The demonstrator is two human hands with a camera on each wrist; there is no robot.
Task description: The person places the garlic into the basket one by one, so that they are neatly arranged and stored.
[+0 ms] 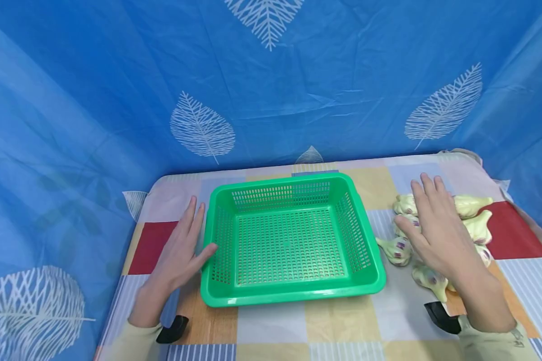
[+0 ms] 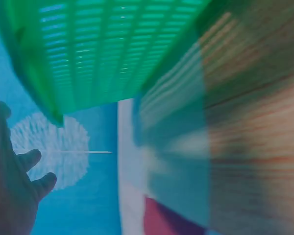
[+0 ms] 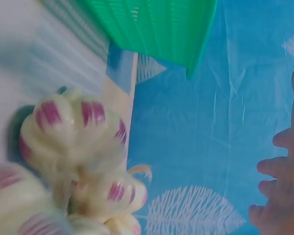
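Observation:
A green plastic basket (image 1: 293,293) with slotted walls stands in the middle of the table, and nothing lies in it. Beside its left wall is my left hand (image 1: 178,255), fingers straight, the thumb at the rim; whether it touches I cannot tell. My right hand (image 1: 444,235) hovers over a pile of garlic bulbs (image 1: 478,228) to the basket's right, with its fingers extended and holding nothing. Part of the pile is hidden under that hand. In the right wrist view, the pale garlic bulbs (image 3: 73,127) show purple streaks and lie below the hand (image 3: 284,186).
A patchwork-patterned cloth (image 1: 271,326) covers the table. Blue curtains (image 1: 325,90) with white leaf prints hang behind and at both sides. One garlic bulb (image 1: 396,250) lies close to the basket's right rim.

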